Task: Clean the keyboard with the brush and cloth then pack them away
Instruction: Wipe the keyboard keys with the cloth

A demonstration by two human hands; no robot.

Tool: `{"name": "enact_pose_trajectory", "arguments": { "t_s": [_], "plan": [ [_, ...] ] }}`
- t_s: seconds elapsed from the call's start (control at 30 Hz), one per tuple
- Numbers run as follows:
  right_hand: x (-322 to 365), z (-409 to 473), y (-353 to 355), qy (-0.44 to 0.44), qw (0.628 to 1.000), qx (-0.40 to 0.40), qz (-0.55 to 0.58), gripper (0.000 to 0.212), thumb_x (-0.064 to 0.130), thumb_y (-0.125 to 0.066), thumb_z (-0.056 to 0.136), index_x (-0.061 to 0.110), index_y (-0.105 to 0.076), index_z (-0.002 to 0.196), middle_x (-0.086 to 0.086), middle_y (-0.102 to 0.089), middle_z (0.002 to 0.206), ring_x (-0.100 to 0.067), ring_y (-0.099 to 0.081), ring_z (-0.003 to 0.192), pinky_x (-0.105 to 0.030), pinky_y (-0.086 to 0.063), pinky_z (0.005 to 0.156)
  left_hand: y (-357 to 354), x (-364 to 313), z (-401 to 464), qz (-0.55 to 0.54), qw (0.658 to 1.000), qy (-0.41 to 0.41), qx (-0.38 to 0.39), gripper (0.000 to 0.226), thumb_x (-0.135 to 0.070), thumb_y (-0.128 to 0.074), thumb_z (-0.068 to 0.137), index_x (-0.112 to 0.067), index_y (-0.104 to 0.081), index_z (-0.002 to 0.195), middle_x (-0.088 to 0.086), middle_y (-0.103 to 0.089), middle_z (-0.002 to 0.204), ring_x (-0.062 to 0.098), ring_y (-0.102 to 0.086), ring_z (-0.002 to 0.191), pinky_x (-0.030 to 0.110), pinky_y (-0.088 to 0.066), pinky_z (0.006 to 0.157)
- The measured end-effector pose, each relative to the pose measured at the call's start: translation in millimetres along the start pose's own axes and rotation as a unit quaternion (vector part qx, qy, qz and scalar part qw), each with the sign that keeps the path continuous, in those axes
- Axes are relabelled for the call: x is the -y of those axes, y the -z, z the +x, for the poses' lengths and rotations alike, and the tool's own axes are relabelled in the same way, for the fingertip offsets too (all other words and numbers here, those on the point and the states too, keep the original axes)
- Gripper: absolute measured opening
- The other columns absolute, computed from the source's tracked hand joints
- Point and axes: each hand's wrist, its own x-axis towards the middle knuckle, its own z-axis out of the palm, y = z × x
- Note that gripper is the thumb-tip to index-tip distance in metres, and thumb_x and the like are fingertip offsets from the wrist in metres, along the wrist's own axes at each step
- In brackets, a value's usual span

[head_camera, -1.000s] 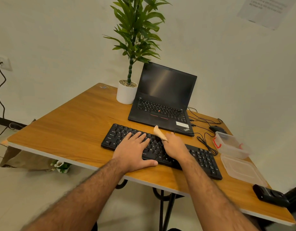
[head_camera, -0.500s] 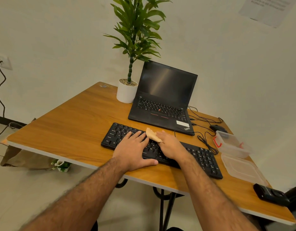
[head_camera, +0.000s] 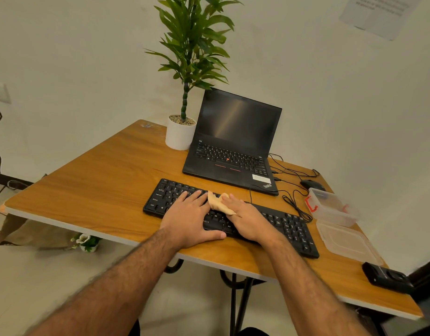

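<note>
A black keyboard point(head_camera: 289, 224) lies across the front of the wooden table point(head_camera: 100, 190). My left hand point(head_camera: 189, 219) rests flat on its left half, fingers spread over the keys, thumb at the front edge. My right hand point(head_camera: 247, 219) holds a beige cloth point(head_camera: 217, 202) and presses it on the keys at the keyboard's middle; the cloth sticks out between the two hands. A clear plastic box point(head_camera: 330, 207) with a red clasp stands to the right, its lid point(head_camera: 347, 241) lying in front of it. No brush is plainly visible.
An open black laptop point(head_camera: 233, 146) stands behind the keyboard, with a potted plant point(head_camera: 181, 134) to its left. A black mouse point(head_camera: 310, 184) and tangled cables point(head_camera: 294, 197) lie at the right. A black device point(head_camera: 388, 277) sits near the table's right front edge.
My right hand has slid the cloth leftward along the keys, toward my left hand. The cloth now lies flatter on the keyboard. My left hand has stayed in place.
</note>
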Motion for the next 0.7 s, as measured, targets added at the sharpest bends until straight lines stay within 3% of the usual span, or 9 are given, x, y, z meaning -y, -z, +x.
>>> {"name": "enact_pose_trajectory", "arguments": {
  "t_s": [0.13,0.27,0.43,0.6,0.7],
  "plan": [
    [-7.4,-4.2,5.3,-0.023,1.0,0.006,-0.001,0.05,0.017,-0.034,0.105,0.021,-0.027,0.154,0.004,-0.023,0.161,-0.012,-0.017,0.149,-0.027,-0.008,0.119,1.2,-0.8,-0.3,-0.002,1.0,0.005,0.007,0.108,-0.094,-0.027,0.076,-0.023,-0.021,0.158,-0.002,-0.014,0.167,0.016,-0.007,0.154,0.043,-0.002,0.125],
    [14.7,-0.9,-0.9,-0.019,0.999,-0.023,-0.011,0.047,0.014,-0.035,0.105,0.012,-0.032,0.151,-0.005,-0.031,0.158,-0.018,-0.022,0.147,-0.031,-0.013,0.119,-0.5,-0.5,-0.5,-0.013,1.0,0.007,-0.01,0.107,-0.094,-0.029,0.075,-0.025,-0.027,0.156,-0.003,-0.02,0.166,0.017,-0.01,0.153,0.044,-0.004,0.125],
    [0.2,-16.3,-3.3,0.011,1.0,0.001,-0.01,0.051,0.017,-0.033,0.106,0.022,-0.023,0.155,0.006,-0.017,0.162,-0.006,-0.01,0.149,-0.016,0.001,0.111,-1.7,0.6,0.9,-0.011,1.0,0.014,-0.003,0.108,-0.095,-0.028,0.074,-0.026,-0.027,0.156,-0.002,-0.016,0.166,0.016,-0.008,0.154,0.044,-0.004,0.125],
    [13.2,-12.2,-5.6,-0.001,0.999,-0.029,-0.022,0.049,0.014,-0.034,0.104,0.014,-0.03,0.152,-0.001,-0.027,0.16,-0.013,-0.017,0.148,-0.027,-0.006,0.12,-3.2,1.0,1.3,-0.013,1.0,0.014,-0.009,0.107,-0.095,-0.028,0.073,-0.027,-0.031,0.155,-0.002,-0.018,0.166,0.015,-0.009,0.153,0.044,-0.004,0.125],
    [15.7,-18.9,-10.2,0.035,0.999,-0.02,-0.016,0.049,0.017,-0.034,0.106,0.015,-0.026,0.154,0.002,-0.022,0.161,-0.009,-0.011,0.149,-0.02,0.0,0.115,-2.3,0.3,0.3,-0.01,1.0,0.015,-0.008,0.109,-0.095,-0.028,0.073,-0.025,-0.028,0.156,-0.003,-0.017,0.166,0.015,-0.009,0.153,0.043,-0.004,0.125]
  ]
}}
